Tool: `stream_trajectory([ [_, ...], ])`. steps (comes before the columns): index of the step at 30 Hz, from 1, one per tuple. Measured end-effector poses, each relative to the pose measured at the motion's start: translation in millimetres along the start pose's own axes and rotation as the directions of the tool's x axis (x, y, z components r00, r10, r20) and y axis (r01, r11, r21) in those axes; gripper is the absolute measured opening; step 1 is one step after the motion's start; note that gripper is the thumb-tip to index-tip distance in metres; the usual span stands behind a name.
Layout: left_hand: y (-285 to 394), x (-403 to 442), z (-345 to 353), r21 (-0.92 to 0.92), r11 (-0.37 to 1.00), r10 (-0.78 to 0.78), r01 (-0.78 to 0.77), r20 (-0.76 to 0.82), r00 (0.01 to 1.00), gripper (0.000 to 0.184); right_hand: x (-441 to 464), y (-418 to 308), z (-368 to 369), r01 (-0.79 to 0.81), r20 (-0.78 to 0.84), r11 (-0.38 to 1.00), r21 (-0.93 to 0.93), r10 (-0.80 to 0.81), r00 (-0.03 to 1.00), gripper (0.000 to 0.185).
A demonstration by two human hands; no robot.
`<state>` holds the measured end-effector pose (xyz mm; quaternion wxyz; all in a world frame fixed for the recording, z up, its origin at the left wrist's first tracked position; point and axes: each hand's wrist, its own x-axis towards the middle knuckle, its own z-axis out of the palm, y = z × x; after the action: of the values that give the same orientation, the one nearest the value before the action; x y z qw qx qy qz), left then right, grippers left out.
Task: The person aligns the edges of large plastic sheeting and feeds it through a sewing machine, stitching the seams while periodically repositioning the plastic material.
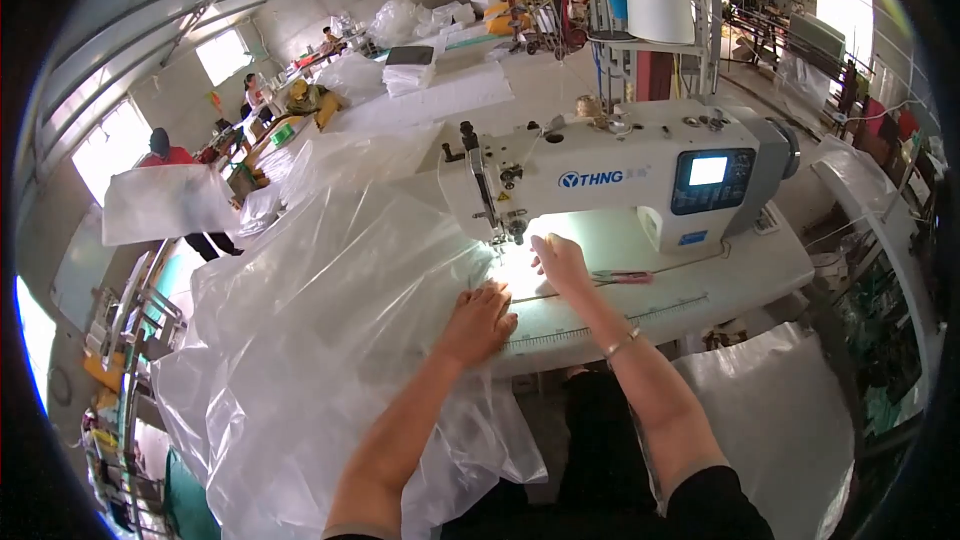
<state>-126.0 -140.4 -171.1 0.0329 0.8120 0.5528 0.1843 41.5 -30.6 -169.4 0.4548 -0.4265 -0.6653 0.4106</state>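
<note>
A white sewing machine (605,165) with a lit display stands on its table, its lamp shining on the needle area. My left hand (480,322) lies flat, fingers spread, on a large translucent plastic sheet (330,290) just left and in front of the needle. My right hand (562,266) is raised close to the right of the presser foot (500,237). Its fingers are curled together, and whatever is between them is hidden by the glare. Small red-handled thread snips (622,277) lie on the machine table right of this hand.
A ruler scale (610,325) runs along the table's front edge. A large white thread cone (659,8) stands behind the machine. More plastic sheeting (770,420) hangs at the lower right. At the left, a person (170,155) holds up a plastic sheet; others sit farther back.
</note>
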Motion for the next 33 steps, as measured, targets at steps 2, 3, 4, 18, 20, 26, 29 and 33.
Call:
stream_trajectory([
  [2, 1, 0, 0, 0.024, 1.0, -0.015, 0.014, 0.032, 0.999, 0.043, 17, 9, 10, -0.057, -0.008, 0.997, 0.052, 0.057, 0.998, 0.037],
  [3, 0, 1, 1, 0.024, 1.0, -0.009, 0.009, 0.033, 0.999, 0.043, 24, 15, 15, -0.113, -0.008, 0.989, 0.101, 0.114, 0.993, 0.039],
  [4, -2, 0, 2, 0.015, 1.0, -0.008, 0.007, 0.036, 0.999, 0.043, 28, 21, 19, -0.114, -0.013, 0.988, 0.101, 0.116, 0.993, 0.039],
  [18, 12, 5, -6, -0.028, 0.998, -0.048, 0.05, 0.062, 0.997, 0.041, 28, 14, 19, 0.144, -0.168, 0.984, 0.104, -0.126, 0.978, 0.025],
  [20, 9, 3, -2, 0.039, 0.998, -0.045, 0.043, 0.047, 0.998, 0.042, 29, 13, 20, 0.14, -0.176, 0.987, 0.084, -0.124, 0.977, 0.025],
  [26, 6, 0, 4, 0.079, 0.997, -0.02, 0.015, 0.059, 0.998, 0.043, 28, 11, 18, 0.163, -0.201, 0.986, 0.02, -0.156, 0.967, 0.023],
  [29, 8, -2, 7, 0.059, 0.998, -0.033, 0.031, 0.039, 0.999, 0.044, 28, 11, 18, 0.168, -0.216, 0.986, 0.024, -0.159, 0.963, 0.025],
  [33, 16, -10, 7, 0.067, 0.997, -0.032, 0.029, 0.045, 0.998, 0.044, 27, 11, 18, 0.148, -0.186, 0.989, -0.011, -0.147, 0.971, 0.028],
])
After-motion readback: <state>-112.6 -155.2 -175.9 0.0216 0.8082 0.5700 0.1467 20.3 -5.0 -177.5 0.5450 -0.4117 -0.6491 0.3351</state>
